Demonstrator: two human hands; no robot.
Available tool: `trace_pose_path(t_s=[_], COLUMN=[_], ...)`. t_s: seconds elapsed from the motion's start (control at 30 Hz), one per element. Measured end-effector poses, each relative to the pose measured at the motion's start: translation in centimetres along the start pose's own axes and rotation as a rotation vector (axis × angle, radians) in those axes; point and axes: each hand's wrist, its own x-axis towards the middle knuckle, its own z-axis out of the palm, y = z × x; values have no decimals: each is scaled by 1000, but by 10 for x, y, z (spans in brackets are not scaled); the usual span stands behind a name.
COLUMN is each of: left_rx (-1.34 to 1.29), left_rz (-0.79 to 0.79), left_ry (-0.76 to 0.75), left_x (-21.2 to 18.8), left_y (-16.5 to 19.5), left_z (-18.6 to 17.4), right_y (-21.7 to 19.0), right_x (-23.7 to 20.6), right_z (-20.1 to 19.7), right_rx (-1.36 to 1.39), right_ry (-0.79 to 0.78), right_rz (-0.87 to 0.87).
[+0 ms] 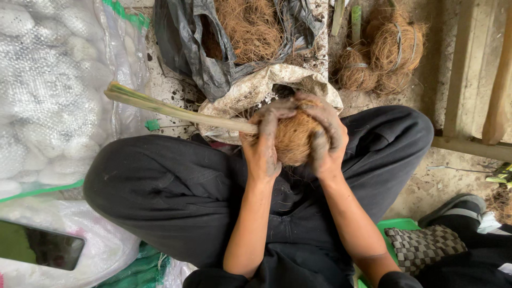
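Note:
A ball of brown coconut fibre (292, 137) sits above my lap, pressed between both hands. My left hand (262, 143) is dirty with soil and wraps the ball's left side, where a long pale green stalk (170, 110) enters it and juts out to the upper left. My right hand (326, 137) cups the ball's top and right side, fingers curled over it. My black-trousered knees (160, 186) spread to both sides.
A black plastic bag (202, 48) of loose coconut fibre lies ahead, above a white sack (250, 88). Finished fibre balls (384, 53) bound with bands sit at the top right. A mesh sack of white lumps (48, 90) fills the left. A phone (40, 245) lies lower left.

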Motion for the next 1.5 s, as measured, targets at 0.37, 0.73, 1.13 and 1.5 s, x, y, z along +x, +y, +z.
trace_pose_path(t_s=[0.37,0.73,1.13,1.5], left_rx=[274,-314,-138,248], left_rz=[183,-201,143,240], left_ry=[-380,96,-109,-166], left_x=[6,-12,-1,0], left_y=[-20,17,-17,2], left_z=[-26,8,-21,-5], right_y=[8,7,-5,22], right_x=[5,1,-1,-9], right_z=[-21,23,17,5], right_rx=[839,190,269,214], right_ry=[-6,57,45,54], right_rz=[608,-404,258,-30])
